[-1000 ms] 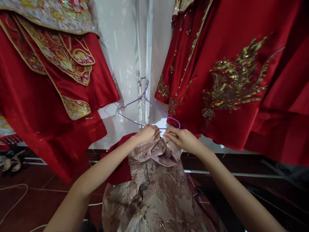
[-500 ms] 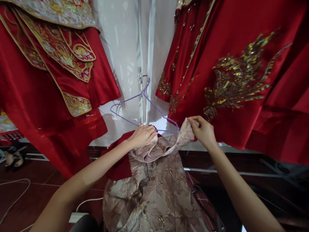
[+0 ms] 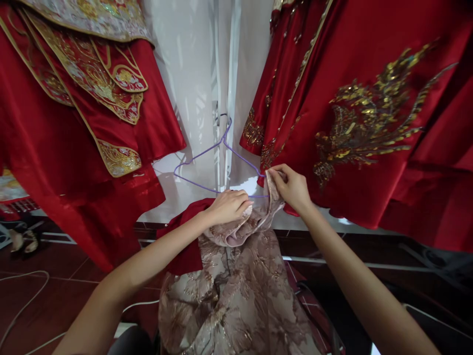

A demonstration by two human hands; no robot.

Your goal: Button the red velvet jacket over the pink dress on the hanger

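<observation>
A dusty-pink brocade dress [image 3: 251, 286] with metallic flower patterns hangs down in the middle of the view. My left hand [image 3: 231, 206] is closed on its upper edge, knuckles up. Pinched between the fingers of my right hand [image 3: 290, 186] is the dress's other top corner, raised at the right end of a purple wire hanger [image 3: 199, 157]. The hanger hangs by its hook on a white upright post. Its right shoulder end is partly hidden by the cloth and my right hand. Dark red cloth [image 3: 186, 251] lies behind the dress on the left.
Red garments with gold embroidery [image 3: 121, 113] hang at the left, and a red skirt with a gold sequin bird [image 3: 362, 118] hangs at the right. White posts [image 3: 232, 59] stand between them. Shoes [image 3: 25, 241] and a white cable [image 3: 37, 296] are on the dark red tiled floor.
My right hand has moved left and slightly up, bringing the dress corner onto the hanger's right end. My left hand has shifted slightly right, still holding the cloth.
</observation>
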